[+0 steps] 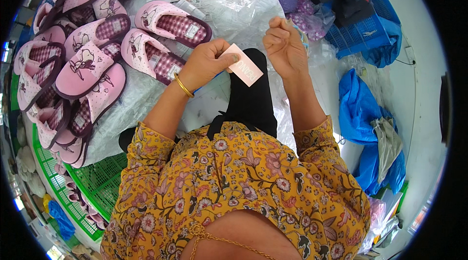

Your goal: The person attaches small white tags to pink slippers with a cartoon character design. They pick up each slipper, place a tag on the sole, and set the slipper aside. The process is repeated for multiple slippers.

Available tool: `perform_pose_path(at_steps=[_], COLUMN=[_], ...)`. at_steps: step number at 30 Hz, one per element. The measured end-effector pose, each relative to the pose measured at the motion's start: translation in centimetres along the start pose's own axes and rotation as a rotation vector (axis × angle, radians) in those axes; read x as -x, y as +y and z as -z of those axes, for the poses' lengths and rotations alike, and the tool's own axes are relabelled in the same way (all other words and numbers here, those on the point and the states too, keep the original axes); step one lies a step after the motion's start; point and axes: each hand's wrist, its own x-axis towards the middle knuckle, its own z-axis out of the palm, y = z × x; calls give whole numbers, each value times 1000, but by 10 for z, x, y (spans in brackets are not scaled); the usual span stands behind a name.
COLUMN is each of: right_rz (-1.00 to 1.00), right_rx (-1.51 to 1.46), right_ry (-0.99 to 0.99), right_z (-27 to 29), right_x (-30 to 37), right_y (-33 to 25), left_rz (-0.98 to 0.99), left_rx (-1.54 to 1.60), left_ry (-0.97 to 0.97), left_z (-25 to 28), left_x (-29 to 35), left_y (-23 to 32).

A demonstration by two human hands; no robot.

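Fingers of your left hand (pixel 207 60) are pinching the pink card tag (pixel 245 68) at frame centre; your right hand (pixel 283 45) is closing in a fist, contents indiscernible. Keep the tag flat.

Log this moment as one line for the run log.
left hand: pinches pink paper tag | right hand: closed fist, contents unclear | pink slippers: piled left

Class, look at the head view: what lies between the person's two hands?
In the head view, the pink card held by the left hand juts into the gap toward the right hand. Behind it lie a black cloth and clear plastic sheeting.
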Motion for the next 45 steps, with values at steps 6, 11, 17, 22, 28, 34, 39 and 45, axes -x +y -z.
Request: perform_pose_path(at_steps=[6, 11, 17, 22, 28, 34, 39, 45], right_rz=[57, 54, 20, -26, -90, -159, -170, -303], right_rx=[334, 608, 1422, 1430, 1334, 1204, 1175, 1113], right_ry=[2, -45, -62, 44, 51, 50, 84, 81], right_z=[-8, -10, -27, -27, -17, -10, -15, -15], right_x=[8, 14, 34, 32, 27, 26, 26, 33], right_y=[5, 13, 45, 52, 52, 49, 50, 45], left_rz=[-22, -305, -412, -380, -453, -492, -507, -96], left_rx=[-253, -494, -530, -581, -634, -677, -699, -144], left_ry=[66, 206, 304, 284, 261, 217, 116, -213], left_z=[2, 4, -2, -5, -8, -10, -5, 18], left_x=[6, 7, 8, 12, 15, 14, 18, 27], left_y=[-1, -7, -4, 5, 9, 10, 13, 13])
